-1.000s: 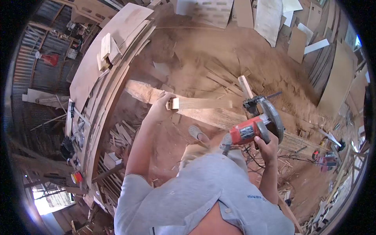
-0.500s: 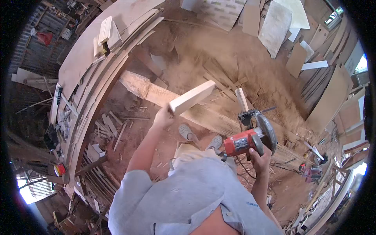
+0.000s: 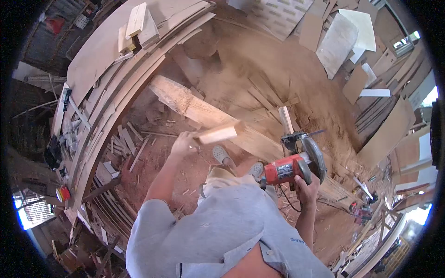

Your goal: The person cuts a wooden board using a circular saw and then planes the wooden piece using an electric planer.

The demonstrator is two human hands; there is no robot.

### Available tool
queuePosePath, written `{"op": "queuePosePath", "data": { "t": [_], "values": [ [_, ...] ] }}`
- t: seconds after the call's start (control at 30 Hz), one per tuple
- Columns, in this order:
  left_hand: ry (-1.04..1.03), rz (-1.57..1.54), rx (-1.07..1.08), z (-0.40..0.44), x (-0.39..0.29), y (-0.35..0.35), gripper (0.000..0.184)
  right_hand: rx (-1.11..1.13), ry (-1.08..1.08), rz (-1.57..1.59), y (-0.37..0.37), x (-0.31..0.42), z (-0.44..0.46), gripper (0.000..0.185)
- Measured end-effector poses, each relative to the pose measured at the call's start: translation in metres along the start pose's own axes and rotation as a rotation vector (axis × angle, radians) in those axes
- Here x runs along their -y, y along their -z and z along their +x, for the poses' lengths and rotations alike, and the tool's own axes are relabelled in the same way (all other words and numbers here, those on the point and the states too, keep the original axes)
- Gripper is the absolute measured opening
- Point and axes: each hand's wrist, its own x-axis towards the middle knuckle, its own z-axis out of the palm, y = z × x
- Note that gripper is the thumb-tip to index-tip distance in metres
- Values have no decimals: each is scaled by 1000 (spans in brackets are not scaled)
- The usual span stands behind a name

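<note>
My left hand [image 3: 185, 143] is at the near end of a short, pale wood block [image 3: 218, 134], its fingers curled around that end as far as I can see. The block's far end is slightly blurred and lies over the long wooden beam [image 3: 208, 111] in my view. My right hand [image 3: 307, 187] is wrapped around the rear handle of a red circular saw [image 3: 282, 169]. The saw's dark round guard [image 3: 316, 157] faces right. Just beyond its base, a narrow wood strip [image 3: 285, 119] points away from me.
A curved stack of boards [image 3: 116, 102] rises at left, with several short wood blocks [image 3: 139, 28] on top. Sawdust [image 3: 320, 116] covers the ground ahead. Panels [image 3: 338, 44] lean at the back right. Offcuts [image 3: 139, 155] litter the floor, and a cord [image 3: 289, 201] hangs below the saw.
My left hand has moved slightly left and down. The wood block has swung lower and turned closer to level. My right hand and the saw stay nearly in place.
</note>
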Motion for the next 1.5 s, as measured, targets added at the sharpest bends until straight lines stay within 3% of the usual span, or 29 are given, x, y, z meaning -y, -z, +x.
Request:
{"op": "queuePosePath", "data": {
  "t": [0.17,0.27,0.3,0.43,0.53,0.73,0.77,0.87,0.97,1.07,1.17,1.27,1.3,1.4,1.5],
  "values": [
    [-169,34,-83,42,-25,-20,63,-42,69,72,-37,17,-2,25],
    [-233,-14,-19,65,-57,23,60,-71,83,35,-46,16,-10,26],
    [-286,-27,-25,76,-62,28,47,-81,90,13,-50,21,-13,25],
    [-372,157,160,117,-63,17,28,-75,62,-4,-62,29,-26,26],
    [-347,213,219,133,-51,18,34,-75,-32,-23,-60,36,-38,36],
    [-302,210,205,137,-12,48,47,32,-8,-102,-54,51,-50,40],
    [-284,262,273,141,-9,43,60,64,-6,-137,-49,49,-49,42],
    [-305,339,188,130,-18,47,87,177,46,-197,-39,53,-40,49],
    [-270,242,69,111,-32,49,106,300,97,-195,-37,52,-24,53],
    [-208,91,-43,84,-47,49,108,488,111,-331,-41,75,-4,56],
    [-127,-24,-262,58,-46,17,99,583,113,-413,-48,89,13,60],
    [59,-264,-345,21,-81,6,85,642,159,-457,-52,87,26,67],
    [-18,-286,-502,8,-95,5,67,659,132,-437,-57,90,28,68],
    [362,-804,-102,-28,-143,11,59,687,164,-522,-59,74,42,69],
    [451,-877,-131,-56,-182,-30,62,673,176,-505,-67,68,45,62]
  ]
}}
